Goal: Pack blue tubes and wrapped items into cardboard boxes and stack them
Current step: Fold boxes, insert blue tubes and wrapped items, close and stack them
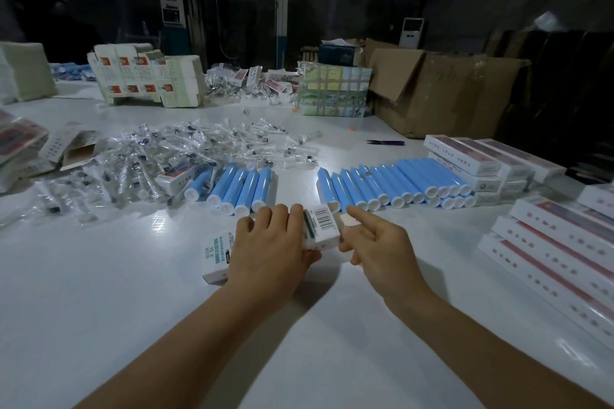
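Box flap being closed at centre frame

My left hand (269,242) grips the small cardboard box (265,244) to steady it, while my right hand (372,239), forefinger straight, other fingers curled, pushes its end flap (347,220). Blue tubes (392,186) lie in rows just above, within reach.

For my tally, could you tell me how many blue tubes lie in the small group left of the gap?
5 blue tubes, side by side on the white table, just beyond the left hand, white caps toward the camera. The wrapped items may hide more.
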